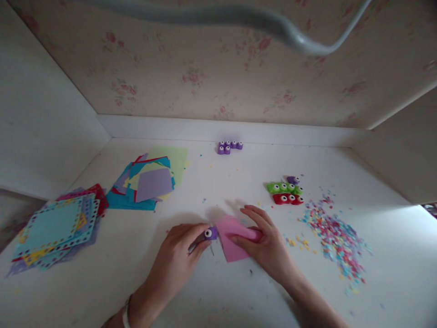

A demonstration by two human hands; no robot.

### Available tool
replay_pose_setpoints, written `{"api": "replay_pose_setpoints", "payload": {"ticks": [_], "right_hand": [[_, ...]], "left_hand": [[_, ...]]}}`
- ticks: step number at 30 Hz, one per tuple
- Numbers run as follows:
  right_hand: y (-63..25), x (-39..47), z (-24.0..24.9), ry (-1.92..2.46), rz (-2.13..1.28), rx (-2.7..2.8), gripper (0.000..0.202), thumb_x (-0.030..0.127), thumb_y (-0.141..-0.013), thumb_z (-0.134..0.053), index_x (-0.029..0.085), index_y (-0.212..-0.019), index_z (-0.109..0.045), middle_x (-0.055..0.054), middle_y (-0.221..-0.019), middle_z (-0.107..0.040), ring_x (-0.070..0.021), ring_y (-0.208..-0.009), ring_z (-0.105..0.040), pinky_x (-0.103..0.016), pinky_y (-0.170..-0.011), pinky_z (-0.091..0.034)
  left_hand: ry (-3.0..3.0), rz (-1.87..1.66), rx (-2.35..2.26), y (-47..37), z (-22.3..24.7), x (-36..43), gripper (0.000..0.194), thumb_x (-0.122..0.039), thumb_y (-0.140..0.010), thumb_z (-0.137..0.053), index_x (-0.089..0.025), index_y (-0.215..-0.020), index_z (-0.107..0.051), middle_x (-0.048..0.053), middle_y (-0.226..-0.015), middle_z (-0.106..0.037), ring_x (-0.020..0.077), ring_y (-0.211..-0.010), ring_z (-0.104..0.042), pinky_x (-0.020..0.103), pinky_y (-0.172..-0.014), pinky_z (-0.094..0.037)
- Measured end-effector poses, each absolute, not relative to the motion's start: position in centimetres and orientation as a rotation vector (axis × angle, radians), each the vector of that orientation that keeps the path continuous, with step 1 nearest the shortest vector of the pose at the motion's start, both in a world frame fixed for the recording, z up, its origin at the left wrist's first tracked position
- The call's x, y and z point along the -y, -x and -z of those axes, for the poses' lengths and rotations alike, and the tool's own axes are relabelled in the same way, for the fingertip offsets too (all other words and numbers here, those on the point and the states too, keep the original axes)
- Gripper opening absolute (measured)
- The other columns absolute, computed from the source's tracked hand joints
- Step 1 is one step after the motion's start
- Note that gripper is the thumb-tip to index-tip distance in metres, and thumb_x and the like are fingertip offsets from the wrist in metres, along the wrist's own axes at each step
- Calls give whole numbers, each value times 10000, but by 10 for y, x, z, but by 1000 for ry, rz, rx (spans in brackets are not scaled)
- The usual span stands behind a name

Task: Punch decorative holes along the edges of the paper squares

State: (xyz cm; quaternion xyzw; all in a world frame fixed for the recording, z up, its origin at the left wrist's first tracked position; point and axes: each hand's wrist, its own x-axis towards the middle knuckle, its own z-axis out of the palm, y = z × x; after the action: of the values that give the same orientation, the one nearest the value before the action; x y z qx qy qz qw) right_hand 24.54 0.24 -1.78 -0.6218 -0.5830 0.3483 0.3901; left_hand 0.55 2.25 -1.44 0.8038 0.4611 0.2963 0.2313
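My left hand [180, 246] grips a small purple craft punch [210, 233] between thumb and fingers, its white, star-marked button facing me. Right beside the punch is a sheet of pink paper [234, 248], its left edge at or very near the punch. My right hand [264, 237] is closed on the paper's right side, which is curled over near the thumb. Whether the paper's edge sits in the punch slot cannot be made out.
Several purple punches [228, 148] stand by the back wall; green [283, 187], red [287, 199] and purple ones sit right. Paper confetti [336, 241] is scattered beyond my right hand. Plain coloured sheets [155, 184] and punched-edge sheets [54, 223] pile up left. A grey cable-like arm [239, 16] crosses above.
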Motion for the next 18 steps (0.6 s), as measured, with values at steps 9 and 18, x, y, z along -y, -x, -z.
{"api": "replay_pose_setpoints", "payload": {"ticks": [9,18], "right_hand": [[-252,-2,24,1691,-632,1596,558,444,-799,-736,301,-1311,-565,-110,-1377,-507,-297,-1200,-584,-472,-953,-561],[-257,-4,11,1590,-1109,1381,250,411,-859,-675,219,-1019,-687,-87,-1051,-665,-168,-739,-701,-275,-598,-591]], "left_hand": [[-2247,-791,-1243,-9,13,-23,260,-229,-897,-675,-270,-1147,-614,8,-1062,-729,224,-947,-675,398,-852,-511],[-2234,-797,-1260,-9,10,-24,206,-240,-922,-637,-256,-1127,-627,20,-1026,-740,215,-904,-692,386,-828,-527]]}}
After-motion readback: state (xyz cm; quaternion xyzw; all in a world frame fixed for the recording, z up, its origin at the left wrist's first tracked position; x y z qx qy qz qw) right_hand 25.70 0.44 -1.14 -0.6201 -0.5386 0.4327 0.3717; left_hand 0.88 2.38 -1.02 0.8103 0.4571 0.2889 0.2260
